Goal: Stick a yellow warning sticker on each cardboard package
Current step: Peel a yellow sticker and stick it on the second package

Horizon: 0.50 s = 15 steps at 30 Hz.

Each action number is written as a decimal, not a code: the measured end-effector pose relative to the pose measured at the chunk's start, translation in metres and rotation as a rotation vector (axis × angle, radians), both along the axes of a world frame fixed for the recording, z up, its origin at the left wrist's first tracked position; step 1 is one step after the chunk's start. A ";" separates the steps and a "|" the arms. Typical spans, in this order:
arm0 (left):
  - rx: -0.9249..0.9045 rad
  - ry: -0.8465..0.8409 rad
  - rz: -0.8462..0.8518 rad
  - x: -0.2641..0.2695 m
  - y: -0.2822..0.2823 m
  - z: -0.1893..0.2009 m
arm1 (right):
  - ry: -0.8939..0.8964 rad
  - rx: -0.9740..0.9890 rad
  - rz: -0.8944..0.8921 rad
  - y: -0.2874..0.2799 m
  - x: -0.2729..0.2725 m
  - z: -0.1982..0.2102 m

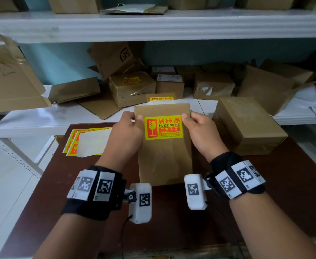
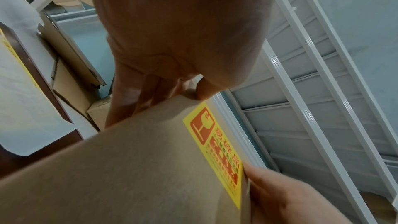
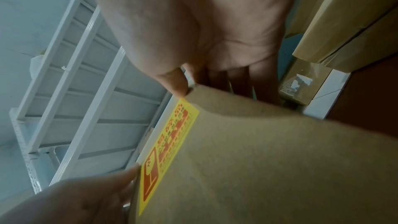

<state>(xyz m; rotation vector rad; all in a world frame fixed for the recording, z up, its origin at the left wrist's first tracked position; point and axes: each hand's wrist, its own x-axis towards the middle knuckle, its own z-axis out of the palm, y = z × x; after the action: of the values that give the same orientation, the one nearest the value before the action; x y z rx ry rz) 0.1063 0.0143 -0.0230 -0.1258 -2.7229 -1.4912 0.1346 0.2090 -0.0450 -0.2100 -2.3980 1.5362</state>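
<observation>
A flat brown cardboard package (image 1: 164, 159) is held tilted up over the dark table, with a yellow warning sticker (image 1: 163, 127) on its upper face. My left hand (image 1: 127, 131) grips the package's left edge, thumb on top beside the sticker's upper left corner and fingers behind. My right hand (image 1: 200, 129) grips the right edge the same way, thumb at the sticker's upper right corner. In the left wrist view the package (image 2: 129, 168) and sticker (image 2: 217, 149) fill the lower frame. The right wrist view shows the package (image 3: 269, 159) and sticker (image 3: 170, 144) likewise.
Sticker sheets and peeled backing paper (image 1: 90, 142) lie at the table's left. A larger taped box (image 1: 246, 124) sits at the right. The white shelf (image 1: 301, 107) behind holds several cardboard boxes, one box (image 1: 133, 86) with a yellow sticker. Another stickered package (image 1: 162, 99) lies just behind the held one.
</observation>
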 end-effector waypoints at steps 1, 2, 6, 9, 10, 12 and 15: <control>-0.001 -0.002 0.011 0.001 0.000 0.001 | 0.006 -0.007 -0.016 -0.001 0.001 0.001; -0.001 -0.001 0.015 0.001 0.001 0.000 | 0.013 -0.016 -0.028 -0.002 0.003 0.002; -0.027 0.068 0.025 0.001 -0.001 -0.002 | 0.045 0.002 -0.044 -0.011 0.007 0.002; -0.015 0.063 0.016 0.000 -0.001 0.000 | 0.038 0.041 -0.110 -0.014 0.005 -0.002; -0.011 0.055 0.008 0.000 -0.001 0.001 | 0.028 0.025 -0.130 -0.014 0.004 -0.003; -0.011 0.042 -0.006 0.000 -0.001 0.002 | 0.007 -0.034 -0.160 -0.016 0.004 -0.004; -0.019 0.017 -0.019 0.001 0.002 0.002 | -0.028 -0.026 -0.173 -0.020 0.006 -0.003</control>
<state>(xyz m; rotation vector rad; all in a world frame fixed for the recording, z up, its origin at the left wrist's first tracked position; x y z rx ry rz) 0.1076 0.0161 -0.0205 -0.1643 -2.7312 -1.4622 0.1404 0.1892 -0.0482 -0.4352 -2.3144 1.4953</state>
